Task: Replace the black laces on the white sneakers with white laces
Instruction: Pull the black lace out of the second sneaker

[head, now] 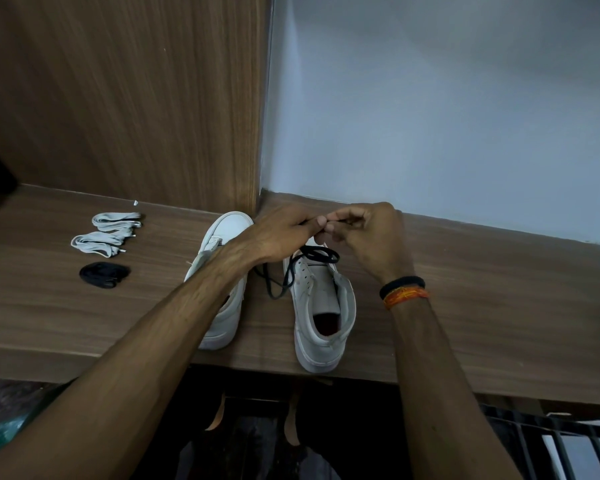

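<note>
Both forearms reach forward from the bottom of the view to the wooden shelf (pixel 482 306), where two white sneakers stand side by side with the heels toward the person. On the right wrist sit a black band and an orange band (pixel 404 292). The left hand (pixel 284 233) and the right hand (pixel 368 233) meet above the toe of the right sneaker (pixel 321 306), and each one pinches the black lace (pixel 317 253) between thumb and fingertips. One loop of this lace lies over the front eyelets, and another part hangs down between the shoes. The upper eyelets look already free, so I judge that the step in hand is pulling the black lace out of this sneaker. The left sneaker (pixel 224 237) seems to have no lace, but the arm hides much of it. Farther left lie two bundles of white laces (pixel 108 232) and one rolled black lace (pixel 104 274). The next move probably needs a steady pull, so that the lace slides out of the last holes without catching.
</note>
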